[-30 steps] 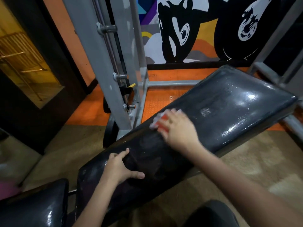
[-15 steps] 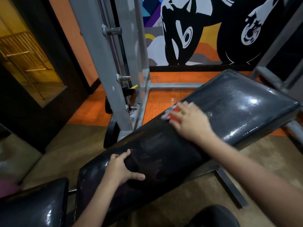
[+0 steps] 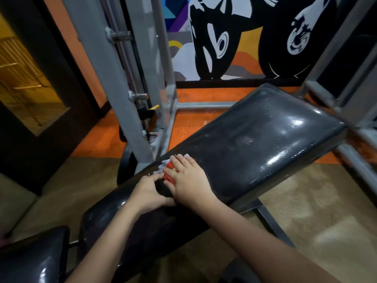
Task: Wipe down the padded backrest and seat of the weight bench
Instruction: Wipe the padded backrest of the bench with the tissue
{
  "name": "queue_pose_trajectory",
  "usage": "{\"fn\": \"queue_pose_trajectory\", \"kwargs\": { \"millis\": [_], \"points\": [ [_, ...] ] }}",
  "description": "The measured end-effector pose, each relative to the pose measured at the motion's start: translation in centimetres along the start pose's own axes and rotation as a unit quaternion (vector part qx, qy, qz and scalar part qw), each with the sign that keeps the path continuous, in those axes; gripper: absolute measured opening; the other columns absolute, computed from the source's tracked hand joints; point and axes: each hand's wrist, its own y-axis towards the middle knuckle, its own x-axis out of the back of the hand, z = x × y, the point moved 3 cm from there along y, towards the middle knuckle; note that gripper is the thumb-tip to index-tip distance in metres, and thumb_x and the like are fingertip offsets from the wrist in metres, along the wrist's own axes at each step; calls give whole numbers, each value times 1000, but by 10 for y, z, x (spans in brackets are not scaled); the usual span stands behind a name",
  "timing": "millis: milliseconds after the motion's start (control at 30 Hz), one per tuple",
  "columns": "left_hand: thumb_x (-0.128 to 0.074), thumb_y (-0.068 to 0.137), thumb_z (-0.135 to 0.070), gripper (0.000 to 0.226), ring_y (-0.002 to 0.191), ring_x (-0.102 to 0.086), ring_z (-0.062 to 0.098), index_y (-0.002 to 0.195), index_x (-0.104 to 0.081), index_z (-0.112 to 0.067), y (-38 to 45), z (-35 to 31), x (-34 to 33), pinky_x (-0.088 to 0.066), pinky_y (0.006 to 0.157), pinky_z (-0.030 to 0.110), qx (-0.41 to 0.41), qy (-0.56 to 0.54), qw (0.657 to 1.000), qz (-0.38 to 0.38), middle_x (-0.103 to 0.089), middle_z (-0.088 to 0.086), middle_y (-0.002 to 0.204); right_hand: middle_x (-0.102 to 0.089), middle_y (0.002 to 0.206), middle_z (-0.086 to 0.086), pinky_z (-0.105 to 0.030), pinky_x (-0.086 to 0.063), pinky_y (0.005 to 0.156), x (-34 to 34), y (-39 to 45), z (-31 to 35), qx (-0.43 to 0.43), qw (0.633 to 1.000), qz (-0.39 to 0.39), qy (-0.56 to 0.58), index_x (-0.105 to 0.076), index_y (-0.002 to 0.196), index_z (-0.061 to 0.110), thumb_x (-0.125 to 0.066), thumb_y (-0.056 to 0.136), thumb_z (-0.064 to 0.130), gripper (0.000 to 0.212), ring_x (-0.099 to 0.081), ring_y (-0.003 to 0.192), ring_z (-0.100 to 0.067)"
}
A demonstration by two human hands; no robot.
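The black padded backrest (image 3: 255,148) runs from the lower left up to the right, glossy and wet-looking at its far end. The black seat pad (image 3: 34,258) sits at the bottom left. My right hand (image 3: 189,180) lies flat on a red and white cloth (image 3: 170,167), pressing it onto the backrest near its left edge. My left hand (image 3: 150,190) rests on the pad just beside it, fingers spread, its fingertips touching the cloth's near corner. Most of the cloth is hidden under my right hand.
A grey steel rack upright (image 3: 114,82) with pegs stands just left of the backrest. Grey frame bars (image 3: 355,152) run along the right. Orange floor mat (image 3: 189,121) lies behind, tan floor (image 3: 318,205) below, and a mural wall (image 3: 234,37) at the back.
My right hand has slid the cloth back down the backrest toward me. My left hand has moved up the pad to meet it at the cloth.
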Motion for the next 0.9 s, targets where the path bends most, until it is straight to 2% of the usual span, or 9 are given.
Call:
{"fn": "queue_pose_trajectory", "kwargs": {
  "millis": [100,200,267,400,500,567,633,800,900],
  "points": [
    [-89,45,-48,102,130,-49,17,139,-54,-28,3,-29,-11,-38,111,30,-47,6,999,-12,-52,3,140,-55,147,-11,-47,-30,120,25,-13,-47,-16,1000,-13,5,-66,131,29,-40,92,52,53,-48,139,-31],
    [-85,54,-58,89,128,-50,16,135,-58,-33,9,-68,-23,-37,113,32,-73,-24,997,-32,-52,1,137,-57,146,-11,-47,-32,119,49,-15,-97,-51,998,-22,-5,-69,127,29,-37,92,55,54,-50,137,-31],
    [-81,52,-65,93,130,-49,17,137,-56,-35,16,-93,-29,-38,113,36,-95,-3,995,-25,-51,2,140,-50,152,-11,-47,-26,122,65,-11,-126,-66,997,-29,-24,-66,132,31,-32,94,57,57,-43,143,-30],
    [-92,50,-50,99,135,-47,15,139,-54,-32,27,-107,-29,-37,115,36,-92,12,996,-14,-50,-1,144,-28,165,-5,-42,-9,126,96,8,-186,-98,992,-4,-76,-43,151,37,-28,101,60,56,-21,154,-25],
    [-93,54,-46,104,135,-44,18,146,-46,-32,26,-103,-28,-34,116,35,-97,30,995,-18,-46,0,141,-32,163,-7,-43,-12,124,113,27,-227,-152,983,-4,-98,-40,152,35,-24,102,59,58,-22,153,-28],
    [-93,51,-49,111,133,-44,21,149,-41,-34,28,-105,-28,-35,116,37,-93,43,994,-23,-44,1,137,-38,160,-9,-45,-16,123,114,34,-229,-199,972,-25,-123,-45,150,31,-23,102,56,58,-25,151,-31],
    [-93,47,-52,119,131,-43,26,150,-36,-38,34,-107,-26,-36,114,40,-73,53,996,-12,-39,1,135,-41,158,-8,-48,-16,122,104,39,-204,-204,970,-38,-128,-49,147,31,-23,102,55,57,-26,150,-32],
    [-88,35,-66,128,132,-40,35,148,-32,-47,40,-103,-23,-34,116,43,-48,76,996,13,-34,7,140,-49,151,-10,-49,-21,121,61,15,-112,-74,995,-25,-69,-58,139,29,-35,100,47,48,-36,143,-33],
    [-87,32,-69,131,134,-40,34,149,-29,-48,38,-102,-22,-36,115,43,-44,59,997,20,-33,10,143,-58,144,-11,-48,-32,118,66,-10,-133,-35,998,-53,-23,-70,126,30,-38,93,53,51,-50,136,-32]
  ]
}}
